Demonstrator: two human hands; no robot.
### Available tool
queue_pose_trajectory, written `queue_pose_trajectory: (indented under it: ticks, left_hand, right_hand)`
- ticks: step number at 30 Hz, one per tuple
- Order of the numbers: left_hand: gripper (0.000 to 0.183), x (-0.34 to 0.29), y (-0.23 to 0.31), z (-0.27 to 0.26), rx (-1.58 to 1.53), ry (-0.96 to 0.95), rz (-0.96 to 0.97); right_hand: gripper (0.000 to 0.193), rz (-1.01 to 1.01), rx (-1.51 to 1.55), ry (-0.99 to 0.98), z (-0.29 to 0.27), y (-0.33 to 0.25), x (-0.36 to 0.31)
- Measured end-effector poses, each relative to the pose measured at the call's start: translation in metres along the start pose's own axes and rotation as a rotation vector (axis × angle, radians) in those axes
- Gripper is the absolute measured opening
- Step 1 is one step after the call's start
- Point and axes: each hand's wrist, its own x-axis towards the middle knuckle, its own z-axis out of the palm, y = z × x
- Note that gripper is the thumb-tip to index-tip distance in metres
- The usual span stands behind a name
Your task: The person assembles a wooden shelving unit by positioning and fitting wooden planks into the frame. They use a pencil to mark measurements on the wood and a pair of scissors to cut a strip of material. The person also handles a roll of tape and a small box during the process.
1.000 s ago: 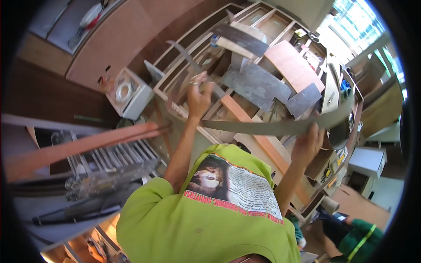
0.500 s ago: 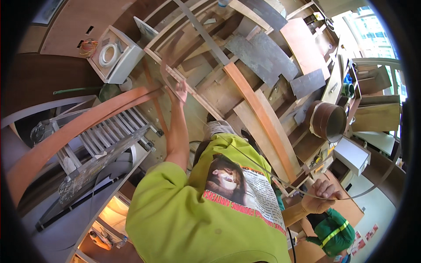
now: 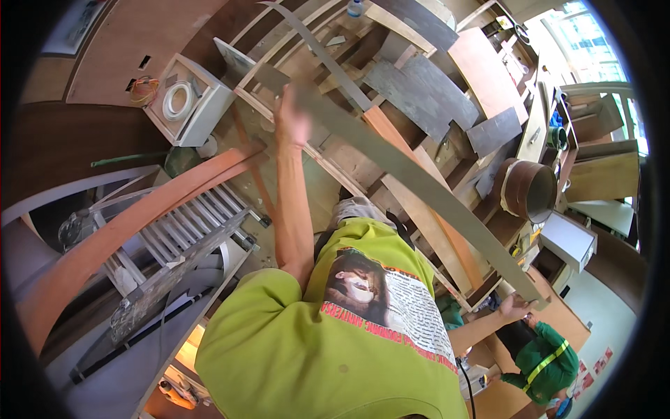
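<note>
A long, thin grey-brown strip (image 3: 412, 174) stretches diagonally across the middle, its broad face turned up. My left hand (image 3: 292, 124) grips it near its far-left end, and part of that hand is blurred. At the near-right end my right hand (image 3: 515, 307) is closed on the strip's edge. Beneath the strip lies an orange-brown wooden board (image 3: 457, 248), partly covered by it, on a wooden frame (image 3: 359, 183). Another grey strip (image 3: 321, 52) rests over the frame's far part, in line with the board.
Bent reddish boards (image 3: 139, 202) lie across an aluminium ladder (image 3: 185, 220) on the left. A white box (image 3: 187, 98) holds a coiled cable. Dark grey sheets (image 3: 419, 94) and a brown cylinder (image 3: 527, 190) are at the right. A co-worker in green (image 3: 548, 363) bends at lower right.
The strip was bowed and seen nearly edge-on; now it is straighter, with its broad face showing. My left hand has moved slightly farther away, and my right hand has shifted slightly.
</note>
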Motion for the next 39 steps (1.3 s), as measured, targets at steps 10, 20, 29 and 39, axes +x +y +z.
queue_pose_trajectory:
  ticks: [10,20,29,39]
  left_hand:
    - [0.022,-0.002,0.008,0.027,0.265,0.034,0.029]
    - [0.043,0.031,-0.140,-0.182,0.522,0.385,-0.572]
    - [0.030,0.013,-0.219,-0.258,0.491,0.637,-0.694]
    - [0.021,0.025,-0.219,-0.245,0.631,0.669,-0.853]
  right_hand:
    - [0.024,0.361,0.078,0.007,-0.150,0.085,0.001]
    - [0.018,0.340,-0.054,0.643,-0.200,0.146,-0.032]
    - [0.022,0.293,-0.123,0.873,-0.262,0.179,-0.045]
    - [0.043,0.256,-0.124,1.097,-0.297,0.227,-0.029]
